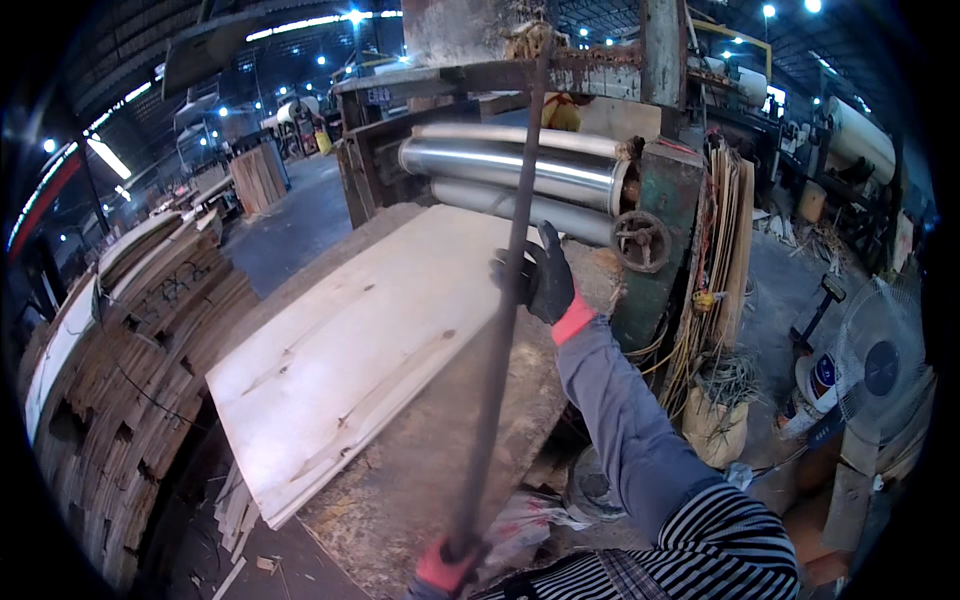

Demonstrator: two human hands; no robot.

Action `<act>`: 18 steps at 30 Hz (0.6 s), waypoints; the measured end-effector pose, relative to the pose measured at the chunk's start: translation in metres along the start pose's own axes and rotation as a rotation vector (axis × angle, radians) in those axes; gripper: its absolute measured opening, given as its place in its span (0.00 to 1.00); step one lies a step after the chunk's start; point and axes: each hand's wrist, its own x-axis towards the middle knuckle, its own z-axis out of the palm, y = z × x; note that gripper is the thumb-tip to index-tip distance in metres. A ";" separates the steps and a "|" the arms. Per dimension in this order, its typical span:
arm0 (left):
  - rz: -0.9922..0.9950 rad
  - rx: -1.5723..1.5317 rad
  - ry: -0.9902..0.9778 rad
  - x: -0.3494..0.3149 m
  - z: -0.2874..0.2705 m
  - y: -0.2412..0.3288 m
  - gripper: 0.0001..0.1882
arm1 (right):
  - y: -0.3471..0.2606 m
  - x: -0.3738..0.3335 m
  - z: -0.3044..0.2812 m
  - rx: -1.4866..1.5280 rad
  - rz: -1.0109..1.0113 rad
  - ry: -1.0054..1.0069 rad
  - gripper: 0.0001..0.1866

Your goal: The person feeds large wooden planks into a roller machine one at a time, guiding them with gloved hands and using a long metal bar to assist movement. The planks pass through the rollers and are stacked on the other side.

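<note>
My left hand (447,566) was half cut off by the lower edge, its grip on the long rod (500,320) partly hidden. The rod's top vanished into blurred machinery above the rollers (510,170). I couldn't make out the distant background machines.

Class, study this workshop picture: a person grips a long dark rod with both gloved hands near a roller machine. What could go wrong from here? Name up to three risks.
1. The right hand grips the rod close to the steel rollers; glove or sleeve might get drawn in.
2. The left hand holds only the rod's bottom end, so the rod might swing or slip.
3. The veneer sheet overhangs the table; a knock could slide it off.
</note>
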 end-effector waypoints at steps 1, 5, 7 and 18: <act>0.026 0.095 -0.008 0.003 -0.001 -0.039 0.18 | 0.001 0.000 0.008 0.083 0.014 0.012 0.23; 0.294 -0.030 0.128 -0.003 0.006 -0.170 0.15 | 0.080 -0.007 -0.016 0.008 -0.018 -0.145 0.12; 0.319 0.089 0.256 -0.027 -0.006 -0.178 0.14 | 0.103 -0.031 0.021 -0.131 -0.005 -0.015 0.10; -0.013 0.049 0.083 0.073 -0.020 -0.145 0.12 | 0.073 0.068 0.014 -0.141 -0.102 -0.012 0.11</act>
